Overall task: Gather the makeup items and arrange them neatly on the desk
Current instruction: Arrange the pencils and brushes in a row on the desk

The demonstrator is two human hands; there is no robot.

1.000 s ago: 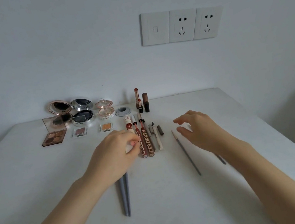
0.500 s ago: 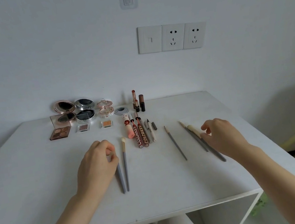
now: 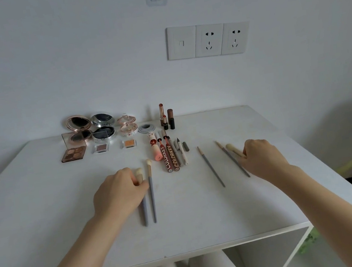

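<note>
My left hand (image 3: 118, 193) curls round a grey-handled makeup brush (image 3: 144, 206) lying on the white desk (image 3: 42, 202). A second grey brush (image 3: 152, 193) lies just right of it. My right hand (image 3: 262, 158) grips a cream-tipped brush (image 3: 233, 149) near the desk's right side, with a thin brush (image 3: 233, 162) beside it and another thin brush (image 3: 211, 166) further left. Lip gloss tubes (image 3: 169, 156) and pencils (image 3: 181, 152) lie in a row at the centre.
Open compacts (image 3: 79, 129), an eyeshadow palette (image 3: 73, 153), small shadow pans (image 3: 129, 143) and upright lipsticks (image 3: 166, 118) line the back by the wall. The desk's front edge (image 3: 201, 249) is close to my knees. Wall sockets (image 3: 208, 39) sit above.
My left hand drew back from the gloss tubes onto the grey brushes. My right hand moved right onto the cream-tipped brush. The view pulled back and tilted down.
</note>
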